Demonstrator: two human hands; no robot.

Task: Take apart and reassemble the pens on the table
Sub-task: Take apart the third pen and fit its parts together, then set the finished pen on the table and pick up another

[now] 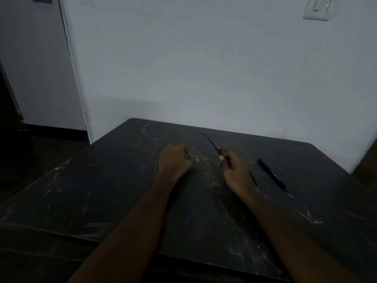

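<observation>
1. Head view, very dim. No readable text. The second pen has a pale mark on its barrel, too blurred to read. The switch plate on the wall shows no writing.
2. My right hand has its thumb and fingers curled in a pinch on the held pen. The grip is on the dark barrel section.
3. A thin blue refill sticks out of that barrel, pointing up and away to the left over the table.
4. A dark-blue stub shows behind my right hand near the wrist. I can't tell if it's the held pen's tail or a separate part.
5. My left hand has its fingers curled in, with a small blue piece at the fingertips. The piece is too small to identify.
6. My hands are near each other but apart, above mid-table. Both forearms reach in from the near edge, the left hand knuckles-up and the right hand turned inward.
7. The second pen lies flat on the table just right of my right hand, not touched, lying diagonally.
</observation>
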